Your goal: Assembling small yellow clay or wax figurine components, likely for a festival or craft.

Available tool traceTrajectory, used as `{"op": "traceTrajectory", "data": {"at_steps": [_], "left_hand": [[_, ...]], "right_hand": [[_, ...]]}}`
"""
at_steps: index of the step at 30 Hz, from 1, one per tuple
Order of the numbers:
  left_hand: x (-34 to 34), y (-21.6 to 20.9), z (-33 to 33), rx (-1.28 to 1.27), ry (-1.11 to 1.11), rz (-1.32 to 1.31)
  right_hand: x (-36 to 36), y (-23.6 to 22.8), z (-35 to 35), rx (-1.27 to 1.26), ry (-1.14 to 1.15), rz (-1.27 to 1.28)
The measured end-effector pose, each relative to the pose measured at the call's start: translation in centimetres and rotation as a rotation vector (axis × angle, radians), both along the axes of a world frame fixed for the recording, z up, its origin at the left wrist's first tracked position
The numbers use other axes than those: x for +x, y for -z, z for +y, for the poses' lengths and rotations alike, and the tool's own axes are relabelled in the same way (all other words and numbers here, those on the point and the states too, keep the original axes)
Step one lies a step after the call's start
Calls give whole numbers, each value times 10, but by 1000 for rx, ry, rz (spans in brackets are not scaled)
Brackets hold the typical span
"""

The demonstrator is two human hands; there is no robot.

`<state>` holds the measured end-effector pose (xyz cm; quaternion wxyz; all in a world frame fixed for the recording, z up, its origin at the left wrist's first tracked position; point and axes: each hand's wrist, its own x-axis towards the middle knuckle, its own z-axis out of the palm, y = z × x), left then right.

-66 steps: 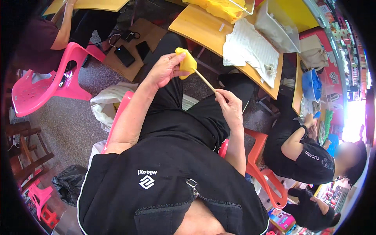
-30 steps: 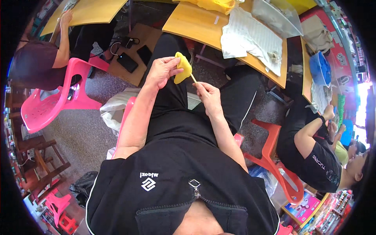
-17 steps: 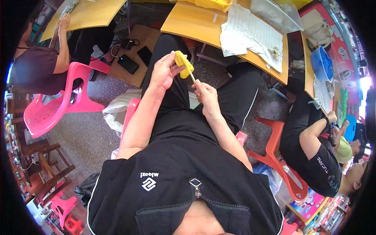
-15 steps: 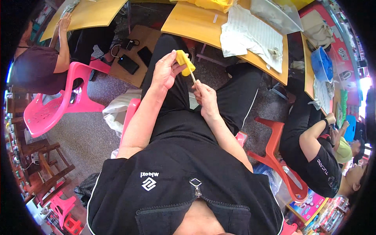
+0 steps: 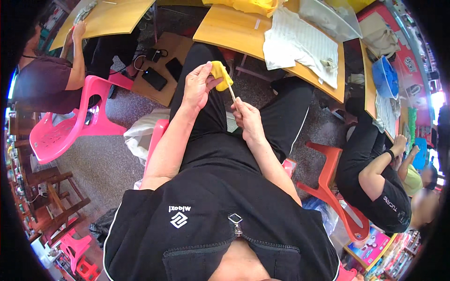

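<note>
Above my lap, my left hand (image 5: 197, 89) pinches a small, soft yellow piece (image 5: 224, 83) that looks like cloth, between thumb and fingers. A thin, pale stick-like tool (image 5: 232, 94) runs from my right hand (image 5: 248, 122) up to the yellow piece, its tip against or inside it; which of the two I cannot tell. The fingers of my right hand are closed round the tool's lower end. Both hands are held in front of the table's near edge.
Ahead stands a wooden table (image 5: 225, 30) bearing a white striped cloth (image 5: 300, 47), a clear plastic bin (image 5: 328, 16) and yellow cloth (image 5: 255, 5). Pink chair (image 5: 61, 136) at left, red stool (image 5: 328, 173) at right. Co-workers sit on both sides. A phone (image 5: 153, 78) lies on a board.
My hands stay almost in place, the right one shifting very slightly. The co-worker at left has moved a hand, and the person at right has shifted position a little.
</note>
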<state>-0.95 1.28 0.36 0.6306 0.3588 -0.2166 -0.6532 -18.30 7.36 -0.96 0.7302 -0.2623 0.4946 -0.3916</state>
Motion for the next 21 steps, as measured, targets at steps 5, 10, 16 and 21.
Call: {"op": "traceTrajectory", "data": {"at_steps": [5, 10, 16, 21], "left_hand": [[3, -3, 5, 24, 39, -129], [6, -4, 5, 76, 102, -248], [13, -5, 9, 144, 215, -211], [19, -3, 11, 147, 205, -223]], "right_hand": [[-5, -4, -4, -84, -71, 140], [-7, -3, -6, -115, -102, 176], [-5, -4, -3, -141, -98, 227], [-7, -2, -4, -178, -135, 213]]}}
